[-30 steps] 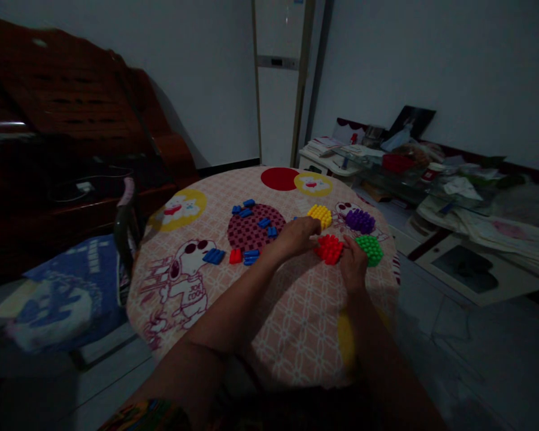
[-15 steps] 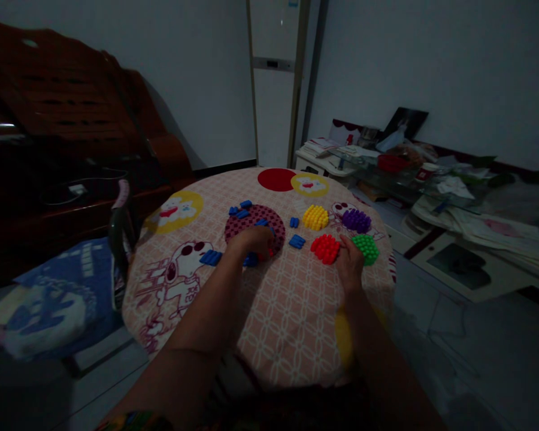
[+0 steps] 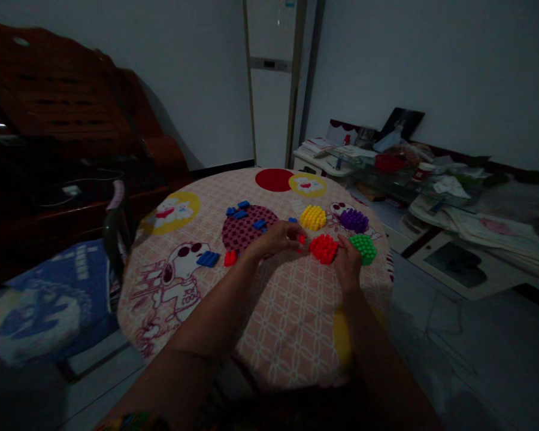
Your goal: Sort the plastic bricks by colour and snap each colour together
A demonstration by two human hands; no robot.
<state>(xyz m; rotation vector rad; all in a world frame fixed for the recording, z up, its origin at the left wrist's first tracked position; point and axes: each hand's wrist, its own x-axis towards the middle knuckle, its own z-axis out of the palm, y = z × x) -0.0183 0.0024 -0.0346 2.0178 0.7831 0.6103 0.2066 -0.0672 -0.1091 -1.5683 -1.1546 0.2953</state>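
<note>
My left hand (image 3: 276, 238) is closed, pinching a small red toy block (image 3: 301, 240) just left of the red knobbly cluster (image 3: 323, 248). My right hand (image 3: 348, 260) rests at that cluster's right side, fingers stretched out and touching or nearly touching it. Close by on the right is a green knobbly cluster (image 3: 363, 248). Behind these sit a yellow cluster (image 3: 313, 217) and a purple one (image 3: 354, 220). Left of my left forearm lies a second red block (image 3: 230, 258), with a blue piece (image 3: 208, 258) beside it. Part of the tabletop is hidden beneath my left hand.
A patterned cloth (image 3: 287, 323) covers the round table. Several blue blocks (image 3: 240, 214) lie near the far left of its dark red dotted circle. On the left stand a chair (image 3: 112, 239) and a wooden bench (image 3: 63, 108); a cluttered glass-topped cabinet (image 3: 399, 173) is on the right.
My left hand has moved right from the dotted circle toward the red cluster, carrying a red block. A red block now shows left of my forearm. My right hand has barely moved.
</note>
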